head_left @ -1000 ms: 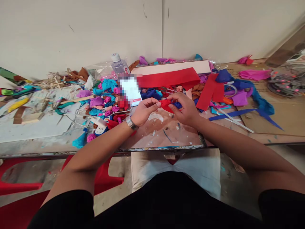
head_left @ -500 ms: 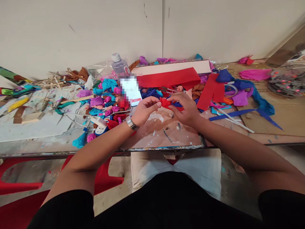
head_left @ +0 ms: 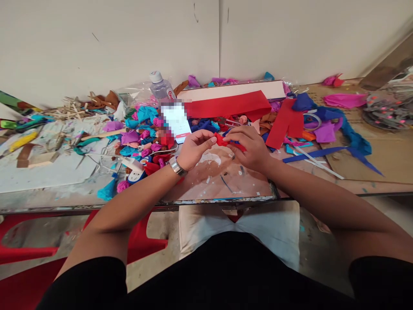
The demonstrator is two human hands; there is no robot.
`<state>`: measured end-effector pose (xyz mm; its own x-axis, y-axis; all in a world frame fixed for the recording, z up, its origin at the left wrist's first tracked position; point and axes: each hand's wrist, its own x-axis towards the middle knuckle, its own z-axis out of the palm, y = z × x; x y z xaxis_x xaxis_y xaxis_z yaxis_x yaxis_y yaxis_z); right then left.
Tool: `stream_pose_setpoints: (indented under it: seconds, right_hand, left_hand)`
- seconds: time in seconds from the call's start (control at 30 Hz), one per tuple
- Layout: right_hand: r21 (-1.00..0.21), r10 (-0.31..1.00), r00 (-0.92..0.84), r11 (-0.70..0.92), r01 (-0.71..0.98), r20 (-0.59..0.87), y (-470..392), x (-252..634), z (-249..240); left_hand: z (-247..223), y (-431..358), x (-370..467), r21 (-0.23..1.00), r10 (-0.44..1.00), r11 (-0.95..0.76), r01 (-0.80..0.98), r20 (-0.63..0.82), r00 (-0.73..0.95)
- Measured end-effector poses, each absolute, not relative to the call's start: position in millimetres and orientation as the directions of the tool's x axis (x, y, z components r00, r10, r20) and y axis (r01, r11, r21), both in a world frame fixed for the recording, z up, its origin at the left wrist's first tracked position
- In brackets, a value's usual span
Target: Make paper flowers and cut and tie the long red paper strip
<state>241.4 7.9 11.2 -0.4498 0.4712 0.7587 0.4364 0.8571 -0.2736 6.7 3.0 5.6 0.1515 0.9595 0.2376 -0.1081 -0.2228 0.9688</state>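
Note:
A small piece of red crepe paper is held between my two hands, above the table's front part. My left hand pinches its left end between thumb and fingers. On its other side my right hand is closed on the paper, and a red tail shows under the fingers. Wide red crepe strips lie just beyond my right hand. A lit phone leans behind my left hand, partly blurred out. Crumpled paper rosettes in purple, blue and pink are heaped to the left.
A clear bottle with a white cap stands behind the phone. A power strip and white cable lie left of my left wrist. A tape roll and blue paper strips are at the right. A yellow-handled tool lies far left.
The red paper has shifted slightly left and looks more gathered. My right fingers have moved a little left and closed in on it. My left hand stays nearly still.

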Motion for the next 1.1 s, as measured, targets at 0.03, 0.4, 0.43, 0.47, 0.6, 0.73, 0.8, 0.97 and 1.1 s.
stream_pose_setpoints:
  seconds: [0.03,0.4,0.43,0.47,0.6,0.73,0.8,0.97,1.1]
  right_hand:
    - [-0.260,0.458,-0.454,0.863,0.433,0.765,7.9,241.3,11.1]
    - [-0.354,0.525,-0.374,0.827,0.437,0.764,7.3,242.3,10.8]
    - [-0.369,0.531,-0.365,0.825,0.428,0.765,7.3,242.1,10.4]
    - [-0.386,0.540,-0.358,0.822,0.419,0.762,7.5,241.9,10.0]
    - [-0.440,0.578,-0.343,0.802,0.403,0.740,8.9,240.9,8.6]
    - [-0.439,0.569,-0.326,0.807,0.394,0.755,10.3,240.6,7.6]
    - [-0.434,0.563,-0.323,0.811,0.391,0.761,10.4,240.9,7.4]
    - [-0.446,0.585,-0.330,0.796,0.409,0.741,9.8,241.0,7.2]
    - [-0.439,0.581,-0.333,0.798,0.414,0.742,9.9,240.9,7.7]
  left_hand:
    - [6.7,2.5,7.4,0.968,0.959,-0.229,-0.105,0.242,0.147]
    - [6.9,4.4,4.9,0.984,0.974,-0.099,-0.148,0.127,0.190]
    - [7.6,4.3,4.9,0.982,0.973,-0.060,-0.178,0.097,0.207]
    - [8.4,4.1,4.9,0.978,0.971,-0.017,-0.207,0.065,0.229]
    - [11.3,2.5,5.6,0.947,0.948,0.148,-0.286,-0.053,0.313]
    - [11.1,1.4,6.8,0.950,0.945,0.149,-0.275,-0.055,0.324]
    - [10.0,1.3,7.2,0.966,0.948,0.100,-0.238,-0.020,0.318]
    - [5.9,2.6,6.3,0.988,0.949,0.033,-0.153,0.017,0.313]
    - [3.7,3.5,4.5,0.999,0.930,-0.012,-0.031,0.022,0.367]
